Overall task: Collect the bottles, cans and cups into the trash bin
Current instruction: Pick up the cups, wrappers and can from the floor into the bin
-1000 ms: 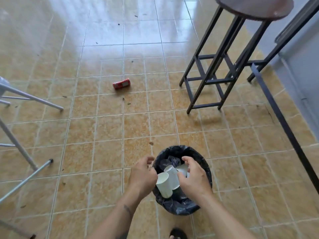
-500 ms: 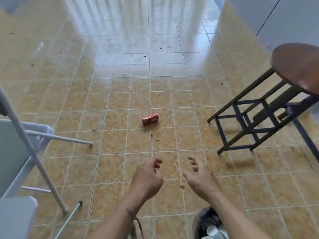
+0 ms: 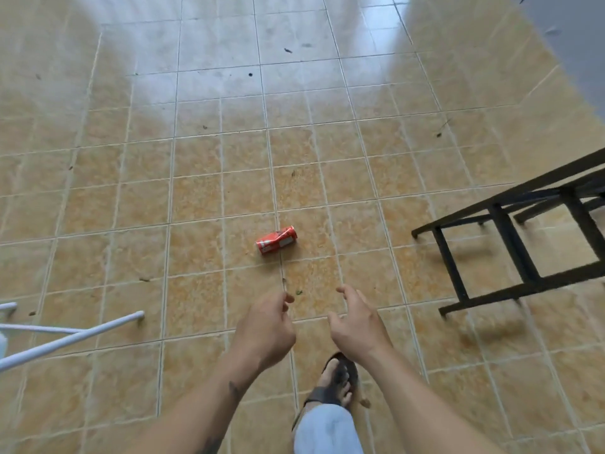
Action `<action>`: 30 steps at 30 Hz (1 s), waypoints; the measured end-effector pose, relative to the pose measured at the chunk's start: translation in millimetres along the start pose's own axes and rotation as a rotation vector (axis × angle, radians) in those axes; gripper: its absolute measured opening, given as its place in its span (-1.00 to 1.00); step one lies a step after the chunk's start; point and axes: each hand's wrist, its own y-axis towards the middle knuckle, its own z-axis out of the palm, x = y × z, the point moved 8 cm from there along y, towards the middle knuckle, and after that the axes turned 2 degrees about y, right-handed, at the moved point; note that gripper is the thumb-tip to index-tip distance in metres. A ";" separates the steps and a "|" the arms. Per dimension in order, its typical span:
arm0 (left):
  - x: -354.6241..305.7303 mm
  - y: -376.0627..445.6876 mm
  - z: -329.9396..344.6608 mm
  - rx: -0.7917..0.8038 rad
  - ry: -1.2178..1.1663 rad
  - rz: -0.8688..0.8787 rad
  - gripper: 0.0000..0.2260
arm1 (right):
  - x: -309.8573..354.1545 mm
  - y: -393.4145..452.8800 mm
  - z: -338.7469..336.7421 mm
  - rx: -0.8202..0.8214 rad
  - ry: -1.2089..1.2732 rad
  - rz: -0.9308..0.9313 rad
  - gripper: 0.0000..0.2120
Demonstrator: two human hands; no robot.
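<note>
A dented red can lies on its side on the tan tiled floor, a little ahead of both hands. My left hand hovers below and slightly left of the can, fingers loosely curled, holding nothing. My right hand hovers to the can's lower right, fingers spread and empty. The trash bin and the cups are out of view.
A black metal stool frame stands on the right. White chair legs reach in from the left edge. My sandaled foot steps forward between my arms. Small bits of debris dot the floor.
The white cups left my hands over the black bin. The view then moved forward, the bin dropped out of sight and the red can came closer. Both hands are empty now.
</note>
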 end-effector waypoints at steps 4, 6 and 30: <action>29.6 91.4 39.5 0.058 0.214 0.064 -0.60 | -30.9 90.6 44.5 0.063 -0.077 0.045 -0.46; 45.7 138.1 60.1 0.055 0.371 0.128 -0.58 | -45.3 135.6 68.3 0.071 -0.104 0.062 -0.45; 149.6 401.7 158.7 -0.210 0.550 0.462 -0.33 | -122.9 375.5 205.6 -0.199 -0.493 -0.181 -0.35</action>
